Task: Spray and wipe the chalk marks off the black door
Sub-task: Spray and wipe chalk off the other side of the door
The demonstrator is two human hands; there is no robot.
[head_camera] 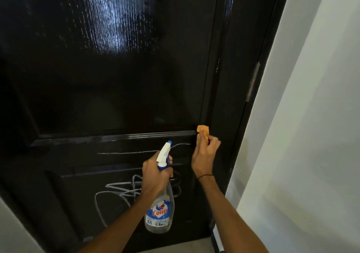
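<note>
chalk marks point(116, 190) (partly behind spray bottle point(159, 210))

Landmark: glossy black panelled door point(116, 89). Clear plastic spray bottle point(160, 204) in front of its lower panel, over white chalk scribbles point(116, 190); small orange cloth point(202, 133) right of bottle, against door; steel hinge point(253, 81) on door's right edge.
</note>
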